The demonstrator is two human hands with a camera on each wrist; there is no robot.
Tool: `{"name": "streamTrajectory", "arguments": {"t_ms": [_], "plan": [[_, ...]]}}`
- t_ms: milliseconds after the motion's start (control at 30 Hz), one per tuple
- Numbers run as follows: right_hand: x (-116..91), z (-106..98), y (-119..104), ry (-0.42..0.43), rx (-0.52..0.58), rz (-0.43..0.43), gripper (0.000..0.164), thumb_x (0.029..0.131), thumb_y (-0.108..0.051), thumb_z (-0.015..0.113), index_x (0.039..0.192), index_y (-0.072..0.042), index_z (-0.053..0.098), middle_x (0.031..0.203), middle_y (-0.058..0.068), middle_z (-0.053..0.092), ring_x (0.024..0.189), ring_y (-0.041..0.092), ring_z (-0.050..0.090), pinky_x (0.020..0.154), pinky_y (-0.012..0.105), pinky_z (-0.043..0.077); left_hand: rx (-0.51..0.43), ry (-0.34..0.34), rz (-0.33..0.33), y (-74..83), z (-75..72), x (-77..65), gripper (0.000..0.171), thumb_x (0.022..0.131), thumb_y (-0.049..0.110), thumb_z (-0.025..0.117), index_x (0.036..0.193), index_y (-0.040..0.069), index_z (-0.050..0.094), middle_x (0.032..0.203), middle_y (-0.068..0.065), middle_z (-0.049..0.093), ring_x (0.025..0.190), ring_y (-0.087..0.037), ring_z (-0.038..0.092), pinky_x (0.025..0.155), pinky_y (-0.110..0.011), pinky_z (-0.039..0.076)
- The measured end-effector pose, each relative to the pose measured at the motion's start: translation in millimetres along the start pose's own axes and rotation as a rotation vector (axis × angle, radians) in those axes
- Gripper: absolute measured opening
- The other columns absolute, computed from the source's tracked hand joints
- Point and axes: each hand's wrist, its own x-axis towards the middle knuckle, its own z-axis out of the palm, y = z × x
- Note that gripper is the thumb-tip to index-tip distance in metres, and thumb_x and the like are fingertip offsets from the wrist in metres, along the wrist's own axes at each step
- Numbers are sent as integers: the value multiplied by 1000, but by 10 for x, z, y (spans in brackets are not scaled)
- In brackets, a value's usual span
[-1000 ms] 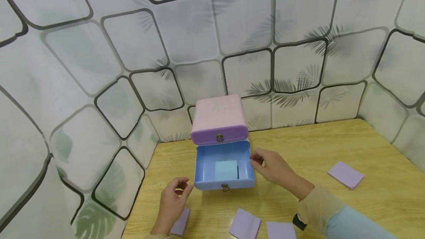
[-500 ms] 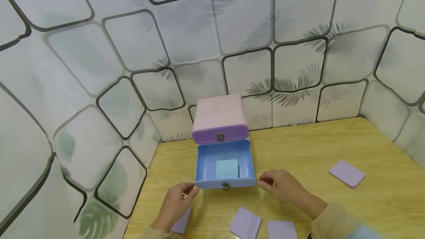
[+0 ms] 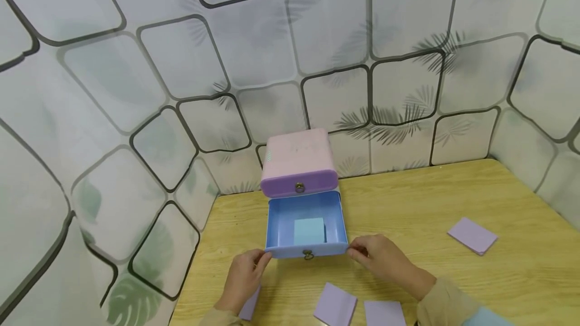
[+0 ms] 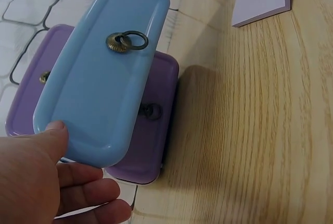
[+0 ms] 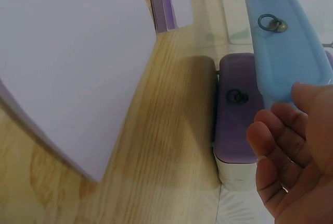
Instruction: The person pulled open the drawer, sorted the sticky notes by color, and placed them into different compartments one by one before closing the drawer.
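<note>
You've got your left hand (image 3: pixel 242 276) and right hand (image 3: pixel 385 261) each pinching a front corner of the blue drawer (image 3: pixel 330 250), which sticks out between two purple drawers (image 4: pixel 156 86), light-blue block (image 3: pixel 309 230) sitting inside.

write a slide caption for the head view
Left hand and right hand hold the front corners of an open blue drawer containing a pale blue block.

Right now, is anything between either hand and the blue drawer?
Nothing visible: the left hand and right hand each grip one front end of the blue drawer. The purple pads lie lower, on the table.
</note>
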Motion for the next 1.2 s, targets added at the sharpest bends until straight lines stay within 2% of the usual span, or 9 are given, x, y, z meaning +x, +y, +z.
{"name": "streamTrajectory", "arguments": {"t_ms": [267, 400, 533, 767, 967, 1200], "plan": [[22, -7, 1, 12, -29, 6, 15, 94, -30, 63, 87, -20, 70, 71, -13, 63, 58, -3, 48, 51, 20, 44, 57, 49, 47, 25, -23, 13, 26, 93, 29, 64, 76, 11, 70, 57, 13, 48, 50, 0, 37, 43, -19, 32], [31, -29, -22, 22, -57, 13, 16, 94, -32, 62, 83, -23, 68, 66, -19, 56, 54, -2, 43, 49, 20, 40, 64, 46, 32, 36, -43, 29, 29, 94, 31, 62, 72, 14, 67, 55, 14, 42, 49, 0, 34, 43, -19, 29], [57, -69, -52, 12, -59, 43, 18, 95, -35, 60, 80, -26, 65, 62, -18, 52, 52, -1, 40, 47, 21, 38, 49, 44, 20, 55, -77, 50, 33, 95, 33, 61, 69, 14, 64, 53, 14, 38, 47, -1, 33, 42, -19, 27], [104, -127, -79, -5, -75, 78, 17, 95, -33, 61, 81, -25, 65, 61, -17, 49, 53, 0, 40, 48, 21, 37, 48, 54, 39, 73, -97, 90, 34, 95, 34, 61, 67, 15, 63, 52, 14, 37, 47, -1, 32, 42, -19, 27], [165, -163, -40, 20, -71, 43, 20, 96, -34, 60, 80, -23, 66, 59, -15, 48, 51, 0, 38, 48, 21, 36, 33, 45, 43, 84, -99, 148, 35, 96, 36, 58, 67, 17, 62, 51, 13, 36, 46, -1, 31, 42, -19, 26], [280, -206, 5, 48, -83, 17, 23, 97, -30, 59, 76, -21, 64, 54, -14, 41, 48, 0, 33, 46, 20, 32, 45, 34, 47, 95, -100, 286, 41, 97, 37, 56, 62, 17, 54, 51, 13, 36, 46, -2, 32, 42, -20, 26]]}}
